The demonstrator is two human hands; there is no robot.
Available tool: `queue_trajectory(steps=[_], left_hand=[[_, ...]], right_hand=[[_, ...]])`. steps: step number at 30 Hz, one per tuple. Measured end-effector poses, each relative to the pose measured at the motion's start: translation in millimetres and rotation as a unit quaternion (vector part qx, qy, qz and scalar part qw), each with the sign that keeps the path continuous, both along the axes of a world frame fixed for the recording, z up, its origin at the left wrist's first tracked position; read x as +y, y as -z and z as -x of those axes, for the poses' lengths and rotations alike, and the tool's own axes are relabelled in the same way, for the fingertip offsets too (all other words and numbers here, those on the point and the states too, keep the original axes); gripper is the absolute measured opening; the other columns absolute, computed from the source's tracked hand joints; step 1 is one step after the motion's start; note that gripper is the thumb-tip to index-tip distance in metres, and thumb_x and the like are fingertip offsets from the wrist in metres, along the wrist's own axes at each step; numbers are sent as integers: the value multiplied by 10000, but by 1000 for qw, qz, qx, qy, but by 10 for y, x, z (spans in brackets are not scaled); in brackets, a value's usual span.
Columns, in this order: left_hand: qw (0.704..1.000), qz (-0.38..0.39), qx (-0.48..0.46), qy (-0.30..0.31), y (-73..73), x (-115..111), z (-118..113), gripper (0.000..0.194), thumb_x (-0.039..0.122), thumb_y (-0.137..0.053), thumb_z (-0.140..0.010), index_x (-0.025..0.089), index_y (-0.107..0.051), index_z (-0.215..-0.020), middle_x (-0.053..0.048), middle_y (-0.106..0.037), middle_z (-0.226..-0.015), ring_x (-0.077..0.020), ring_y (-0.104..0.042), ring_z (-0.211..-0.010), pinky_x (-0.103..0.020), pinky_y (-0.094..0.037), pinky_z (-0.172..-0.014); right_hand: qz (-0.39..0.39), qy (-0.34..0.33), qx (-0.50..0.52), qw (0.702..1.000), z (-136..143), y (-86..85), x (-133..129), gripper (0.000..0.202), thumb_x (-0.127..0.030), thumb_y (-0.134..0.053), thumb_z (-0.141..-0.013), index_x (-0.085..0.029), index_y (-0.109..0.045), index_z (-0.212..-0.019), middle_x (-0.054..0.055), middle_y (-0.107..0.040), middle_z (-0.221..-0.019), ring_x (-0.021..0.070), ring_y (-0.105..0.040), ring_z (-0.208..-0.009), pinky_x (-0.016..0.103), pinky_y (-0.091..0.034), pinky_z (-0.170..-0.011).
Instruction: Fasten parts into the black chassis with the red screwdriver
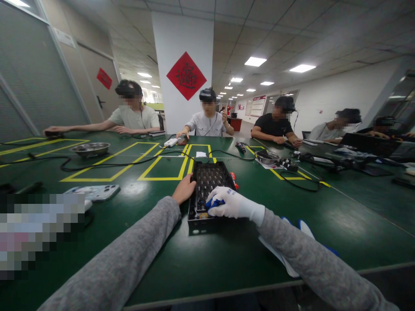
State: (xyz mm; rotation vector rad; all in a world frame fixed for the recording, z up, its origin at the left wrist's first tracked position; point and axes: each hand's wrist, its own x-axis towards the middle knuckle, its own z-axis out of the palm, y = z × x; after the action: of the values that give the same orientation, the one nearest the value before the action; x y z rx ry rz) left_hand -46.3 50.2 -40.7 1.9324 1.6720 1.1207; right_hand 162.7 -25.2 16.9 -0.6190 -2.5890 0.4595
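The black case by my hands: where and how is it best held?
Probably grip the black case by its long walls, one hand from each side: it lies flat, open upward, longer than wide. Your left hand is at the left wall; your right hand is over its near part.

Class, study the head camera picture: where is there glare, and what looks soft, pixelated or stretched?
Head view: the ceiling lights look blown out; the green table carries pale glare; small parts inside the black case look soft; a patch at left is pixelated; wide-angle distortion seems to stretch the grey sleeves.
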Motion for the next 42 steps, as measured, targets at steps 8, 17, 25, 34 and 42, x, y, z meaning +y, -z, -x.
queue_trajectory(steps=[8,17,25,34,42], left_hand=[[1000,6,-6,-10,-1,6,-6,472,163,-423,-738,107,-477,-1204,-121,-517,-1248,-234,-473,-1151,-339,-342,-995],[1000,8,0,-6,-37,-23,-25,470,157,-412,-743,108,-471,-1207,-107,-526,-1235,-228,-464,-1161,-332,-329,-1011],[1000,6,-4,-9,-33,-11,-23,466,155,-419,-738,119,-483,-1198,-104,-540,-1221,-232,-472,-1152,-339,-335,-1005],[1000,12,12,-6,17,35,10,500,190,-395,-756,85,-433,-1243,-144,-482,-1274,-234,-436,-1186,-342,-308,-1018],[1000,11,5,-7,32,48,11,497,189,-403,-752,102,-439,-1240,-128,-480,-1282,-230,-424,-1198,-353,-295,-1027]], right_hand=[[12,1,2,1000,-6,-19,-9,142,-286,-629,-716,-154,-673,-690,48,-652,-902,140,-583,-837,245,-442,-785],[14,-8,0,1000,-5,-21,-6,151,-291,-626,-722,-151,-669,-685,46,-650,-918,133,-581,-845,229,-437,-787],[3,9,-4,1000,-10,-11,-4,163,-314,-630,-719,-158,-676,-697,46,-653,-905,141,-576,-849,250,-436,-801],[25,-10,-3,1000,4,-37,-18,122,-265,-627,-724,-162,-686,-699,40,-657,-888,135,-580,-852,236,-436,-801],[14,5,-26,1000,5,-45,-26,163,-306,-621,-723,-159,-676,-681,41,-652,-866,137,-576,-813,240,-436,-773]])
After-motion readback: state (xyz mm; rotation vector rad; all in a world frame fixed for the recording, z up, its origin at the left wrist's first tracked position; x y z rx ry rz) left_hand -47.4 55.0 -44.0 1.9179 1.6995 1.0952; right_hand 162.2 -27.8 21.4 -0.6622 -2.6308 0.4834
